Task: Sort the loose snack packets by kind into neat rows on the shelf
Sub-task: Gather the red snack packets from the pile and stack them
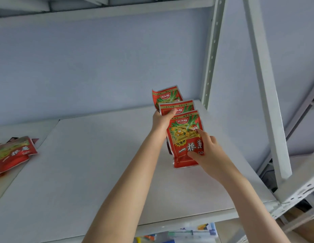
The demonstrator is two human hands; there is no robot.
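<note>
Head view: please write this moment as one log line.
left hand: grips middle red packet | right hand: holds front red packet | shelf: three-packet row at right, loose pile at left

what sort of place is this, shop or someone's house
Likely a stockroom or a shop's back room, not a home: a pale grey slotted-steel shelving rack with a white shelf board, identical red foil snack packets held in a row, and a loose heap of them at the left.

wall (100,58): pale blue | shelf (82,172): white board, grey metal upright (211,55) | light: perhaps daylight
</note>
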